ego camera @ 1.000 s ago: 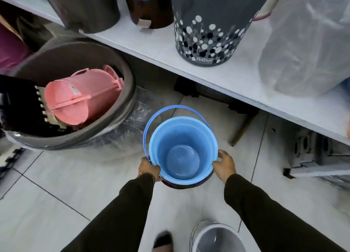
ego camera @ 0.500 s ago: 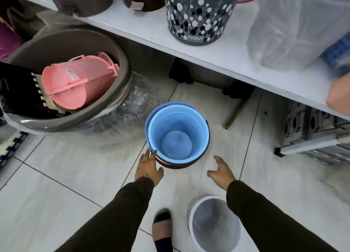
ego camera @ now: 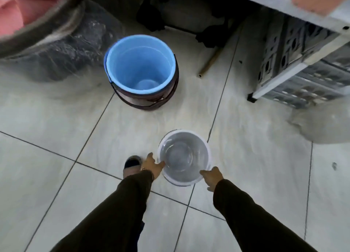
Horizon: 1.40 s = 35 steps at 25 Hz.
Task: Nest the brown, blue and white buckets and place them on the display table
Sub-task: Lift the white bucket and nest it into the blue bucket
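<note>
The white bucket stands upright on the near floor between both hands, mouth up. The left hand and right hand flank its rim with fingers spread, seemingly touching but not clamped. The blue bucket, nested in the brown bucket, sits farther off, slightly left.

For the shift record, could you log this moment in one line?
blue bucket nested in brown bucket | both hands at white bucket | floor
</note>
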Available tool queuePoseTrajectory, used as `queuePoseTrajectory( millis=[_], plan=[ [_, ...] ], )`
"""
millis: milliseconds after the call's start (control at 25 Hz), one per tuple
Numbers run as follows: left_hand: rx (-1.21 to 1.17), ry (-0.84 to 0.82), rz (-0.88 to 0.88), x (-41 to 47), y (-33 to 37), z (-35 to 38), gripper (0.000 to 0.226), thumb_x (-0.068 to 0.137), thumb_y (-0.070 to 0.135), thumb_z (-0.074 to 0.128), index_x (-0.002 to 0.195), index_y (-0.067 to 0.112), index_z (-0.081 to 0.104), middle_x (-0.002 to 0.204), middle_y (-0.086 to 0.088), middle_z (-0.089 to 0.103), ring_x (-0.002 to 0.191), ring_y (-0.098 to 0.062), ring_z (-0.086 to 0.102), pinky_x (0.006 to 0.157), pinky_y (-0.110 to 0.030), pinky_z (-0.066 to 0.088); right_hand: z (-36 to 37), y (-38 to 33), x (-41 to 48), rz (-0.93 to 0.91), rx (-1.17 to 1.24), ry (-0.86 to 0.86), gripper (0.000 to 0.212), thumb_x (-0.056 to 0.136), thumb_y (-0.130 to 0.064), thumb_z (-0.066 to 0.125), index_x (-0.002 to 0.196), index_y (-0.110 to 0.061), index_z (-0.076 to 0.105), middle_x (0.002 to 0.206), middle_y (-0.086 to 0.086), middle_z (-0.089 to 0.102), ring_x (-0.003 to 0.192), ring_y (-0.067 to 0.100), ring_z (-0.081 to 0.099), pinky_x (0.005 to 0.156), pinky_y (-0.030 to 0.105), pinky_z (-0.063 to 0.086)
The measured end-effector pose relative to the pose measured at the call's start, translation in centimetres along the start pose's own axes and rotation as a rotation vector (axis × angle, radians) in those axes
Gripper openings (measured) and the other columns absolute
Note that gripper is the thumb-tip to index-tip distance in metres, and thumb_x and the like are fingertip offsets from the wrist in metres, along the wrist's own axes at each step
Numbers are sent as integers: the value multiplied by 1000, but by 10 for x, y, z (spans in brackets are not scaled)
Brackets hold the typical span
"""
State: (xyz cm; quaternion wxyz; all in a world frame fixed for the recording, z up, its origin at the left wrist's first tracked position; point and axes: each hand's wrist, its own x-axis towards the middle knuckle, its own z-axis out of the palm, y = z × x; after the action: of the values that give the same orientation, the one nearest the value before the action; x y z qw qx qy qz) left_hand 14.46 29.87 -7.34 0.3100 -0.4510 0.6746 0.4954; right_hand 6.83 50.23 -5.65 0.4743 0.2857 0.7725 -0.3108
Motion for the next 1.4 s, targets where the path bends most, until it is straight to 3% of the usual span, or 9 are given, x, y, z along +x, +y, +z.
queuePoseTrajectory(
  millis=[200, 360, 600, 800, 880, 1080, 1200, 1280, 1400],
  plan=[
    [70, 142, 107, 17, -14, 30, 46, 93, 18, 56, 136, 10, 43, 130, -15, 63, 124, -37, 55, 109, -42, 35, 19, 31, 26, -42, 478, -6, 48, 92, -7, 56, 136, -13, 38, 116, 20, 57, 91, 37, 64, 63, 37, 52],
    [253, 296, 380, -10, 11, 17, 41, 87, 42, 57, 125, 27, 53, 129, 6, 62, 125, -23, 53, 119, -54, 10, 0, 7, -6, -284, 721, 274, 37, 91, -11, 58, 126, -23, 50, 113, 6, 62, 102, 32, 65, 80, 47, 60],
    [-265, 457, 875, -67, 126, -53, 55, 77, 39, 65, 127, 20, 50, 140, -4, 41, 132, -21, 44, 112, -43, 41, -49, -130, -104, -657, 839, 476, 31, 95, -23, 54, 125, -26, 57, 120, 4, 65, 91, 9, 63, 95, 41, 55],
    [-950, 69, 501, -90, 206, -137, 99, 72, 47, 78, 147, 44, 13, 147, 1, 45, 124, -21, 57, 104, -49, 49, -47, -247, -164, -868, 732, 345, 25, 91, -32, 58, 107, -50, 59, 115, -5, 65, 103, 19, 67, 89, 50, 58],
    [-1031, 144, 441, -82, 211, -175, 103, 64, 49, 83, 148, 35, 24, 142, 0, 54, 121, -21, 61, 102, -48, 51, -32, -283, -168, -893, 642, 284, 25, 91, -29, 59, 110, -46, 60, 118, 0, 65, 98, 21, 68, 83, 53, 60],
    [-894, 560, 332, -36, 185, -234, 41, 77, 20, 81, 111, 16, 59, 107, -10, 72, 95, -29, 70, 85, -39, 60, 19, -331, -143, -884, 447, 207, 25, 93, -16, 59, 116, -25, 57, 107, -4, 64, 92, 15, 67, 83, 32, 61],
    [-711, 509, 198, 11, 163, -255, 39, 76, 13, 80, 110, 12, 61, 94, -14, 71, 76, -30, 66, 55, -40, 63, 45, -342, -99, -739, 341, 212, 29, 88, -9, 65, 115, -20, 59, 99, -3, 64, 94, 26, 67, 86, 49, 60],
    [-661, 465, 59, 39, 150, -258, 44, 72, 10, 82, 110, 10, 60, 100, -21, 72, 72, -29, 64, 62, -51, 63, 54, -345, -74, -649, 246, 219, 29, 83, -6, 71, 109, -16, 62, 101, 3, 65, 90, 30, 67, 86, 52, 59],
    [-704, 414, -62, 68, 144, -257, 74, 70, 13, 84, 132, 11, 43, 121, -22, 64, 87, -33, 65, 73, -56, 61, 58, -347, -50, -586, 42, 249, 29, 78, -11, 77, 104, -16, 65, 101, 3, 68, 86, 24, 65, 83, 35, 55]
  ],
)
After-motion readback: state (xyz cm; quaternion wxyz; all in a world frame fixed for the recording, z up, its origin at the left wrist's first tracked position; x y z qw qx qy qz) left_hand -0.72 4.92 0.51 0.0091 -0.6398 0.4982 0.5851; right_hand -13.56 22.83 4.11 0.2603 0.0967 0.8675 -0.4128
